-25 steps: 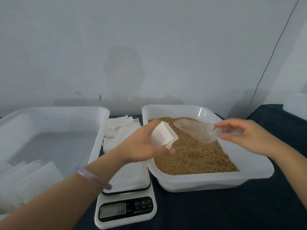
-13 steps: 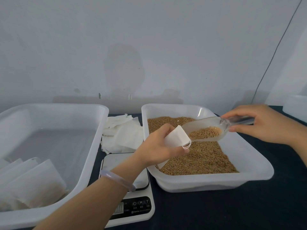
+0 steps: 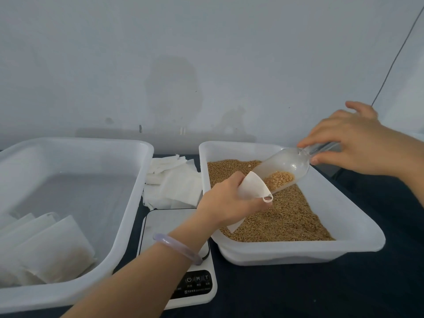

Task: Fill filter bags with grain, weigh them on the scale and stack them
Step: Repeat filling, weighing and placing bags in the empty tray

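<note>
My left hand holds a white filter bag with its mouth held wide, over the near left part of the grain tray. My right hand grips the handle of a clear plastic scoop, tilted down to the left with its lip at the bag's mouth. A small heap of golden grain lies in the scoop's low end. The tray holds a bed of grain. A white digital scale sits between the two trays, partly under my left forearm.
A large clear tray on the left holds several filled filter bags at its near left. A loose pile of empty filter bags lies behind the scale. A dark cloth covers the table; a grey wall stands close behind.
My right hand dipped the empty scoop, raised it with grain and tipped it toward the bag. My left hand moved the bag right, over the grain tray, to meet the scoop's lip.
</note>
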The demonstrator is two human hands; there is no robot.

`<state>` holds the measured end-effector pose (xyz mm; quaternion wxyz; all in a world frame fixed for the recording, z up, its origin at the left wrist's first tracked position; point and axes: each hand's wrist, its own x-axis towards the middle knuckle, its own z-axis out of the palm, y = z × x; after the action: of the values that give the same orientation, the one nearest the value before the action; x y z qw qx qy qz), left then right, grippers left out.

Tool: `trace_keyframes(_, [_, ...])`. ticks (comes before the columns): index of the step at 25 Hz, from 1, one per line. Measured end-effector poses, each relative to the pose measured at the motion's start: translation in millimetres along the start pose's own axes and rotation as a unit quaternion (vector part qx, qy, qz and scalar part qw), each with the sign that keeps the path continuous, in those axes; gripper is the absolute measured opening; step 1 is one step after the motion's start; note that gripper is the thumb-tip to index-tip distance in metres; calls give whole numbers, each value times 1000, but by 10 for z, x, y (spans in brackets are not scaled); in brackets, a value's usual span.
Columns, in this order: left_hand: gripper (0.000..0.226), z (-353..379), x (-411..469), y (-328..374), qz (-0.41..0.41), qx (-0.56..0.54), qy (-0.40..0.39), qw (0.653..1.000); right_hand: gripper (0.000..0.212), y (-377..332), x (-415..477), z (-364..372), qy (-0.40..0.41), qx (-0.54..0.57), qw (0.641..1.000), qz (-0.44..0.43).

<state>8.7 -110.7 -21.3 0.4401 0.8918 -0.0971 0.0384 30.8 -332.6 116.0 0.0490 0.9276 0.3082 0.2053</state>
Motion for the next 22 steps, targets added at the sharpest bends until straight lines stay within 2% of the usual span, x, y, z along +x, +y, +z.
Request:
trace_keyframes(5, [54,1,-4,-31,-2,-78,22,997,29,-110,57,-47,76,-50,995,-45])
trace_keyframes(7, [51,-2,-3,-39,-2,-79,33,996,29,-140,59,-34,93,-56,993,-55])
trace_keyframes(10, [58,-7,-11,-34,-12,-81,41,996,29,-107,50,22,96,-44,993,-52])
trace_keyframes(12, [56,-4,-18,-39,-12,-71,44,996,30,6,36,75,62,5,998,-31])
trace_keyframes(15, [47,0,-21,-69,-14,-94,75,993,41,243,-13,264,-24,114,991,68])
trace_keyframes(17, [44,5,-23,-101,-17,-154,103,982,45,300,-62,510,-80,110,984,118])
trace_keyframes(19, [40,10,-31,-121,-14,-207,120,971,48,187,-115,837,-146,110,976,122])
trace_keyframes(22, [38,13,-35,-144,-13,-209,127,969,44,-127,-129,1296,-200,135,966,92])
